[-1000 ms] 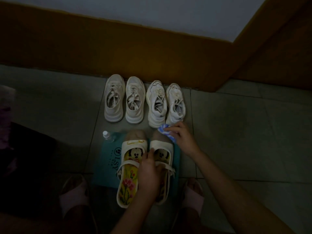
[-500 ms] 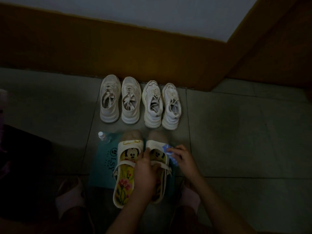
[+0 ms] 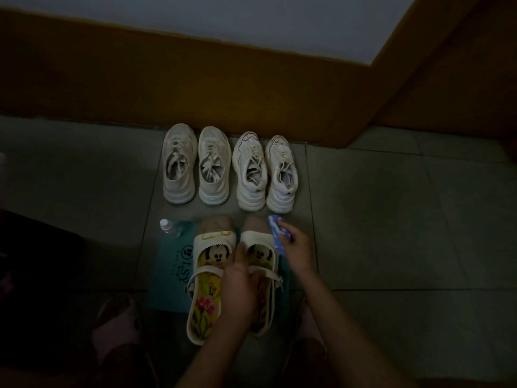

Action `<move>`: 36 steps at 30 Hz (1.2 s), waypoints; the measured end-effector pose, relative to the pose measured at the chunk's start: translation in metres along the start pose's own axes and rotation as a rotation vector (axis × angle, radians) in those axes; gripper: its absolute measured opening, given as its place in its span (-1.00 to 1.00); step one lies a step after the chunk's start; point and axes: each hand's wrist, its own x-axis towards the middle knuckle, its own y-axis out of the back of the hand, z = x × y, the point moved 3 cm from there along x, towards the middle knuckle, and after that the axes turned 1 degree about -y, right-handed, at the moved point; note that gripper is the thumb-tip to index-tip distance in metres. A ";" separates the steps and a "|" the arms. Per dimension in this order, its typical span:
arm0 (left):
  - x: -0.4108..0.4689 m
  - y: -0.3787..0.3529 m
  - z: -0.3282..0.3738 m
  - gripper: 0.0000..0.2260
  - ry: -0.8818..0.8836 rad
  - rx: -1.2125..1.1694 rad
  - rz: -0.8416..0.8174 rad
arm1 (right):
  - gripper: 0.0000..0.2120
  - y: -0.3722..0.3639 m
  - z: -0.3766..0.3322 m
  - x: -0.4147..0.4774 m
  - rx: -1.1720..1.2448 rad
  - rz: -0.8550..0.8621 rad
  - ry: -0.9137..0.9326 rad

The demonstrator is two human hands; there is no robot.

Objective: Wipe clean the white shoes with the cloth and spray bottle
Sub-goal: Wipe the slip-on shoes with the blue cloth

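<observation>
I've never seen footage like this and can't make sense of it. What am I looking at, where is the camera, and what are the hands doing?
There is no machine here. A person wears one wide camera on the head, and it looks down at their own hands. On the tiled floor, four white sneakers stand in a row. Nearer the person, a pair of strap shoes sits on a teal bag. A small spray bottle stands at the bag's far left corner. The left hand holds the right strap shoe. The right hand pinches a blue-and-white cloth at that shoe's outer side. The pink slippers are on the person's own feet. The room is dim, so fine detail is lost.
</observation>
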 end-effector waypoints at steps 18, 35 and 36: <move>-0.004 0.002 0.000 -0.38 -0.024 -0.035 0.005 | -0.89 0.029 0.014 -0.054 0.445 -0.088 -0.260; 0.030 0.032 0.030 -0.65 0.057 -0.591 -0.032 | -0.77 -0.009 -0.060 -0.057 0.457 -0.123 -0.085; 0.031 0.033 0.026 -0.67 0.077 -0.607 -0.029 | -0.78 -0.010 -0.061 -0.058 0.423 -0.122 -0.070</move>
